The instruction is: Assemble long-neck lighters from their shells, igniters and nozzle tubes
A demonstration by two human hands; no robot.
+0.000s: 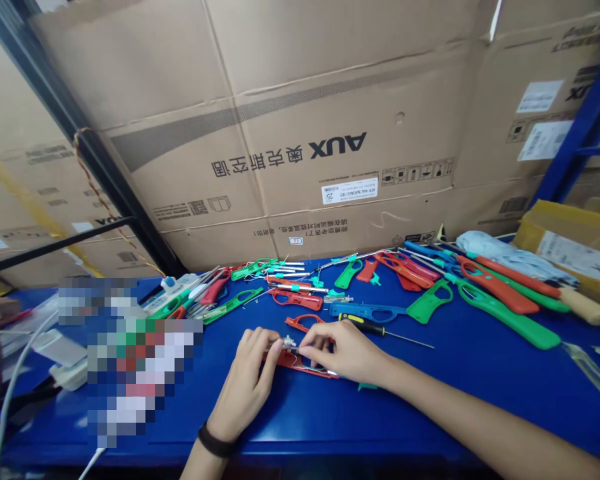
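In front of me on the blue table lies an opened red lighter shell (295, 361) with thin wires in it. My left hand (254, 363) is closed at the shell's left end, and a small whitish part (289, 342) sticks out at its fingertips. From the right, my right hand (347, 347) reaches in with thumb and forefinger pinched beside that part. What the pinch holds is too small to make out. A second red shell half (305, 323) lies just behind my hands. A yellow-and-black screwdriver (363, 325) rests beyond my right hand.
Several green, red and blue lighter shells and metal tubes spread along the back, such as a green lighter (510, 317). A power strip (173, 293) and cables stand at the left. Another person's hand (0, 313) is at the far left. A cardboard wall (280, 120) closes the back.
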